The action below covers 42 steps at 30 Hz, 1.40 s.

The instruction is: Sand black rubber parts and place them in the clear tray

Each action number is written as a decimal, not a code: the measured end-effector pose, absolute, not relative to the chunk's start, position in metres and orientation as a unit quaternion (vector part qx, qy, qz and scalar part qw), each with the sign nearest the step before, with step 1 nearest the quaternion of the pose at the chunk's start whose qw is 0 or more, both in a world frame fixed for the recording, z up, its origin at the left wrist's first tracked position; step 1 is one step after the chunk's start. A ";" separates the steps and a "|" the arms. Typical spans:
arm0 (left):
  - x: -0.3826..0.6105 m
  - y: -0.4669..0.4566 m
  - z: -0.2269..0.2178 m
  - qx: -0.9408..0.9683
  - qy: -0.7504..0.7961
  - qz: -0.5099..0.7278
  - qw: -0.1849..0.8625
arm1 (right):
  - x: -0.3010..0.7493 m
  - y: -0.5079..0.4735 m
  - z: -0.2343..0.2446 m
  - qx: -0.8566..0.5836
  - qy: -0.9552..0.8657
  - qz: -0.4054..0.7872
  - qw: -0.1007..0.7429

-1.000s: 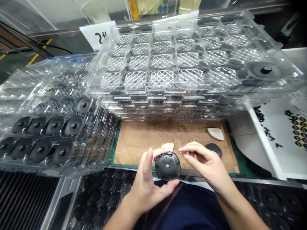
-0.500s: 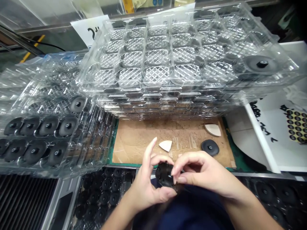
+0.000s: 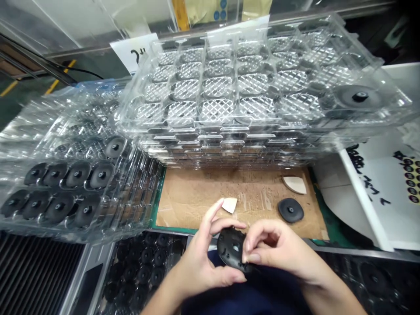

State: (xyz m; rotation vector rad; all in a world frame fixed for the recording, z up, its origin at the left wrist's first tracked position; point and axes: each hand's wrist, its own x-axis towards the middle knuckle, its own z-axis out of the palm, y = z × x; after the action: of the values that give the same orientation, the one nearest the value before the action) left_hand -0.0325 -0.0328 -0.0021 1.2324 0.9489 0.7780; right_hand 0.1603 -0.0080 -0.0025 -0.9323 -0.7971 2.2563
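My left hand [image 3: 205, 258] grips a rounded black plastic part [image 3: 231, 249] by its edges, thumb below and fingers above. The part is tilted, showing a small pale hole near its middle and small bumps along its rim. At the part's right edge, my right hand [image 3: 272, 247] has thumb and forefinger pinched together, touching the rim; anything between those fingertips is hidden. Beyond my hands, on a cardboard sheet [image 3: 193, 188], lie a pale wedge-shaped piece [image 3: 229, 204], a second pale piece [image 3: 294, 184] and a black rounded part with a centre stud [image 3: 291, 210].
A tall stack of clear plastic trays [image 3: 218, 111] stands behind the cardboard. More trays [image 3: 77, 175] with several black parts are at left. A white bin [image 3: 364, 197] at right holds small black pieces and a sheet of round stickers [image 3: 411, 179]. Black parts [image 3: 144, 273] fill a lower tray.
The black part has turned, so more of its face and hole now shows. My right fingertips remain at its right edge. The whole view has shifted slightly.
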 end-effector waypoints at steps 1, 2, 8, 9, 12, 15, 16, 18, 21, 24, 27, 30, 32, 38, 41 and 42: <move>-0.032 -0.033 -0.003 0.541 0.422 0.340 0.643 | 0.160 -0.008 -0.004 -0.355 -0.300 0.837 0.289; -0.032 -0.033 -0.004 0.539 0.429 0.335 0.643 | 0.161 -0.008 -0.005 -0.361 -0.303 0.831 0.294; -0.023 -0.031 -0.003 0.526 0.440 0.312 0.657 | 0.172 -0.008 -0.011 -0.340 -0.277 0.838 0.325; -0.020 -0.030 -0.003 0.531 0.440 0.310 0.654 | 0.175 -0.008 -0.012 -0.335 -0.262 0.838 0.343; -0.013 -0.026 -0.004 0.546 0.440 0.310 0.642 | 0.183 -0.007 -0.012 -0.346 -0.254 0.817 0.386; -0.005 -0.021 -0.004 0.551 0.435 0.297 0.647 | 0.193 -0.005 -0.007 -0.360 -0.294 0.805 0.369; -0.002 -0.020 -0.003 0.550 0.437 0.290 0.650 | 0.196 -0.005 -0.005 -0.360 -0.305 0.806 0.358; 0.004 -0.016 -0.001 0.541 0.439 0.276 0.663 | 0.204 -0.004 0.000 -0.360 -0.314 0.811 0.339; 0.015 -0.012 0.003 0.516 0.425 0.261 0.696 | 0.213 -0.002 0.004 -0.333 -0.304 0.836 0.312; 0.026 -0.009 0.005 0.502 0.401 0.245 0.726 | 0.221 -0.001 0.004 -0.300 -0.279 0.860 0.305; 0.033 -0.006 0.007 0.520 0.394 0.217 0.726 | 0.228 -0.002 0.001 -0.281 -0.272 0.866 0.311; 0.039 -0.004 0.010 0.563 0.408 0.186 0.694 | 0.236 -0.007 -0.002 -0.270 -0.277 0.865 0.318; 0.043 -0.003 0.012 0.581 0.410 0.176 0.681 | 0.241 -0.012 -0.006 -0.280 -0.265 0.863 0.325; 0.047 -0.004 0.016 0.630 0.395 0.189 0.641 | 0.242 -0.026 -0.017 -0.329 -0.232 0.843 0.356; 0.045 -0.002 0.016 0.621 0.418 0.182 0.638 | 0.241 -0.027 -0.018 -0.339 -0.252 0.829 0.367; 0.044 -0.002 0.016 0.609 0.435 0.162 0.643 | 0.241 -0.027 -0.019 -0.341 -0.265 0.824 0.366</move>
State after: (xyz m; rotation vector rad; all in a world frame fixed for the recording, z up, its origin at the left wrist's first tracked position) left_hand 0.0437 -0.0020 0.0162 1.3885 0.9910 0.3692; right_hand 0.2407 -0.0271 -0.0191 -0.8771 -0.6810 2.1177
